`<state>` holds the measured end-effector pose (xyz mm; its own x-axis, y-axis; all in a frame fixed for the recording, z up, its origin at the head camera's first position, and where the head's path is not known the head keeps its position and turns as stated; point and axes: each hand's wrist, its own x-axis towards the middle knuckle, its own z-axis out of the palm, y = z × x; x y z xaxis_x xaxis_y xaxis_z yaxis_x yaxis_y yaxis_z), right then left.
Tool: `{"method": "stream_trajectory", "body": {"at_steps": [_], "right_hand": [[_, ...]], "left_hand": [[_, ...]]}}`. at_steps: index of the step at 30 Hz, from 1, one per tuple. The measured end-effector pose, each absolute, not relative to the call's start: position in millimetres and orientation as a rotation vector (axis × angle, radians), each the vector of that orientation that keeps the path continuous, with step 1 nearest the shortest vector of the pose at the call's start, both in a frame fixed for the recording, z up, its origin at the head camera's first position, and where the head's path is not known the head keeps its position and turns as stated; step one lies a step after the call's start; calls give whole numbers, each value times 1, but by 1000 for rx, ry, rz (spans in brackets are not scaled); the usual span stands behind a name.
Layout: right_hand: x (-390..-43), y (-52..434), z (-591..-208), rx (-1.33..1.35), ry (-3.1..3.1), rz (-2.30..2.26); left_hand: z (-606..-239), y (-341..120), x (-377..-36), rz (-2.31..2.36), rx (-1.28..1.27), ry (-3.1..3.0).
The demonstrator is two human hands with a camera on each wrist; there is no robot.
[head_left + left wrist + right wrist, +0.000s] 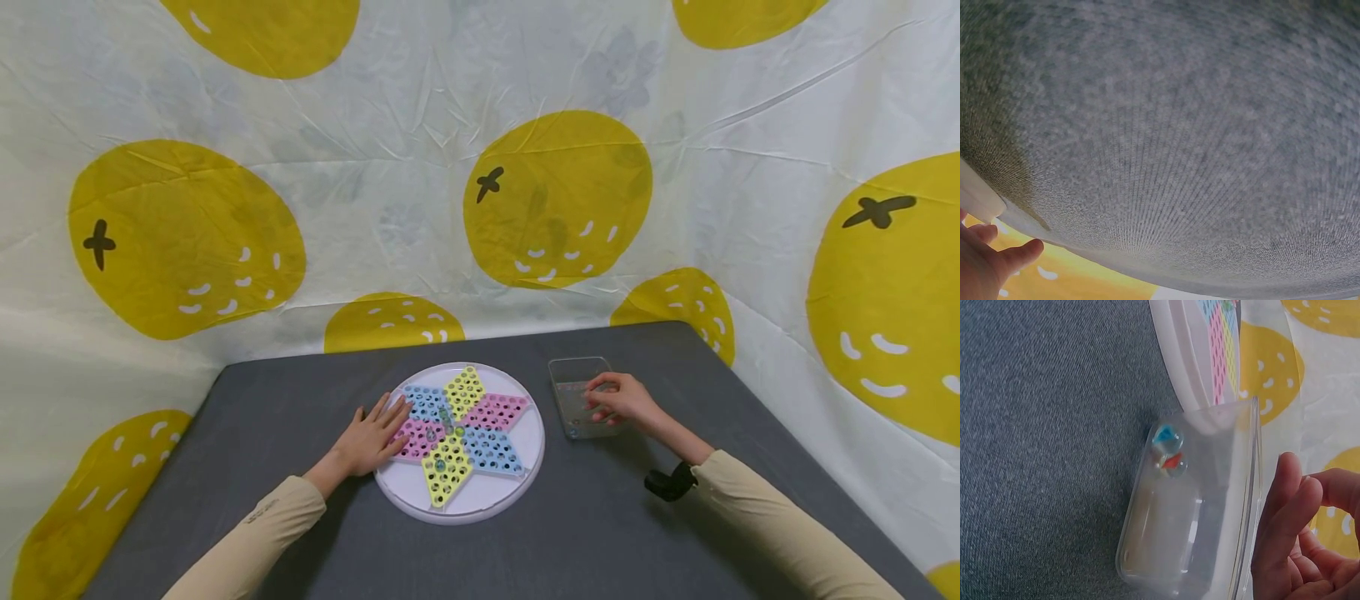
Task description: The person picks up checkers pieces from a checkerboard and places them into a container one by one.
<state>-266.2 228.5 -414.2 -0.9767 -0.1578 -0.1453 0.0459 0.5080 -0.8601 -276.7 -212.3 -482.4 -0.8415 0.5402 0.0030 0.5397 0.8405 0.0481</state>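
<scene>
Nearest to me come two beige sleeves [258, 533], stretched over the dark grey tabletop [555, 550], with a small black device [670, 482] at the right cuff. Just past them I have the round white game board [487, 497], lying flat left of the tabletop's middle. It carries a six-pointed star, each point a plate pricked with rows of round holes; the colours run yellow, pink and blue, every one appearing twice, on opposite sides. One glassy marble [440, 466] sits on the near yellow point, another on the left pink one, and a few more gather around the centre, a yellow-green one among them.

My left grip [371, 443] lies over the board's left edge, fingers straight and spread, their tips over the blue and pink. Off to the right, a clear plastic box [1172, 550] stands apart from the board. Through its wall I make out a blue-swirled marble [1167, 439] and a red-swirled marble [1172, 464], side by side in one corner. My right grip [618, 400] is above the box with its fingers bent; I cannot tell whether anything is pinched there. Beyond the tabletop hangs a pale, creased cloth [375, 242], printed with big yellow fruits [555, 200].
</scene>
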Motion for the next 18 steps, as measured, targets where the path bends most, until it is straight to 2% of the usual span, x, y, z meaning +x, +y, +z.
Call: {"method": "stream_trajectory", "body": {"at_steps": [18], "right_hand": [[-272,236,-416,-62,2520,-1492]], "left_hand": [[-484,-213,-277,95,859,2999]]}}
